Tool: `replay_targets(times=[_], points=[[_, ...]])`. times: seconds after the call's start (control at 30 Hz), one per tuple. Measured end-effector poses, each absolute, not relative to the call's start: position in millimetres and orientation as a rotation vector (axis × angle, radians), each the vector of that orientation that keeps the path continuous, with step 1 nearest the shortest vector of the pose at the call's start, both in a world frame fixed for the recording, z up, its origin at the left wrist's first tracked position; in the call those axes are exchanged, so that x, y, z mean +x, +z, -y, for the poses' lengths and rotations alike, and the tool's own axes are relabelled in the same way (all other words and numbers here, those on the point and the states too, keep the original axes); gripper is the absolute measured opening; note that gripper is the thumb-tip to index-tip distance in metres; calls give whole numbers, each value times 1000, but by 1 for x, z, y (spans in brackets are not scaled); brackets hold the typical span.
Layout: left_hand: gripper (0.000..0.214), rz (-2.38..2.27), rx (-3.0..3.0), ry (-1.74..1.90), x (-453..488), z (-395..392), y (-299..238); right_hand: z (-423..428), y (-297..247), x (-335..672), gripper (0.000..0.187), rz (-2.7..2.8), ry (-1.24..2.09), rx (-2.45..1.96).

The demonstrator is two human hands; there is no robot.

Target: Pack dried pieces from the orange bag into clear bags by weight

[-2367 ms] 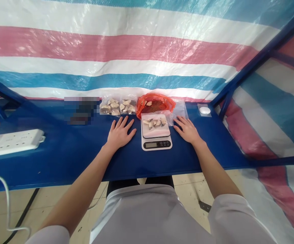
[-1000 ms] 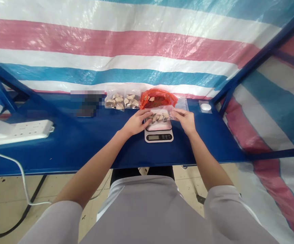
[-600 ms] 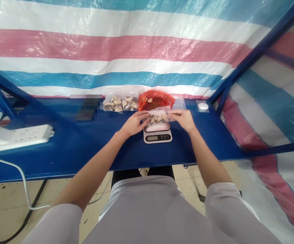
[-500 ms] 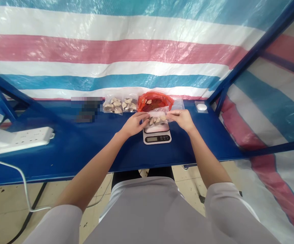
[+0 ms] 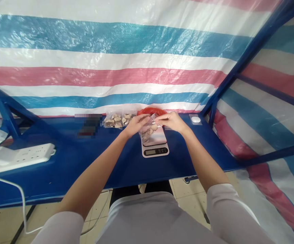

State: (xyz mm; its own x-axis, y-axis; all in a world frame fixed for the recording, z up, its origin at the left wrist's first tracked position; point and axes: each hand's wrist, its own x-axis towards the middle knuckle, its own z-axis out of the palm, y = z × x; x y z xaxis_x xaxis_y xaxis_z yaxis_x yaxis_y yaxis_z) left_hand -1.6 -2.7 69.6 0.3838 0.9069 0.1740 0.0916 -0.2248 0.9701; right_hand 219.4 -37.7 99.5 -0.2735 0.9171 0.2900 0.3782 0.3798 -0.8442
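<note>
A clear plastic bag (image 5: 149, 133) with several pale beige pieces in it hangs tilted above the kitchen scale (image 5: 155, 151). Its upper edge is pinched by my left hand (image 5: 137, 124) on one side and my right hand (image 5: 171, 121) on the other, both with closed fingers. The scale is white with a dark display strip at its front; the bag hides part of its plate. Behind my hands lies a red plastic bag (image 5: 152, 110), largely covered by them. Two filled clear bags, one farther left (image 5: 113, 121) and one nearer (image 5: 127, 119), sit left of my left hand.
On the blue table (image 5: 91, 169), a white power strip (image 5: 20, 157) with a cable lies at the left. A blurred dark object (image 5: 89, 126) stands at the back. A white round item (image 5: 195, 119) rests on the right. Blue frame bars and a striped sheet (image 5: 106, 78) enclose the table.
The clear bag has gone from lying nearly level over the scale to hanging tilted, its pieces gathered lower left. My hands have drawn closer together at its top. The camera view has tipped upward.
</note>
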Motion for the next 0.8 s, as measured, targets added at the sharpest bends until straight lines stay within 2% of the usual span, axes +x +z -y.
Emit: replay_targets(times=[0.33, 0.43, 0.6, 0.8], points=[[35, -798, 1199, 985, -11, 7, 66, 23, 88, 210, 21, 1765, 868, -1006], [36, -782, 1067, 1065, -7, 15, 63, 22, 78, 207, 25, 1600, 867, -985], [42, -743, 905, 1190, 3, 23, 51, 18, 58, 200, 45, 1272, 1050, -1080], [46, -780, 893, 1233, 12, 21, 42, 8, 42, 198, 42, 1241, 1105, -1106]])
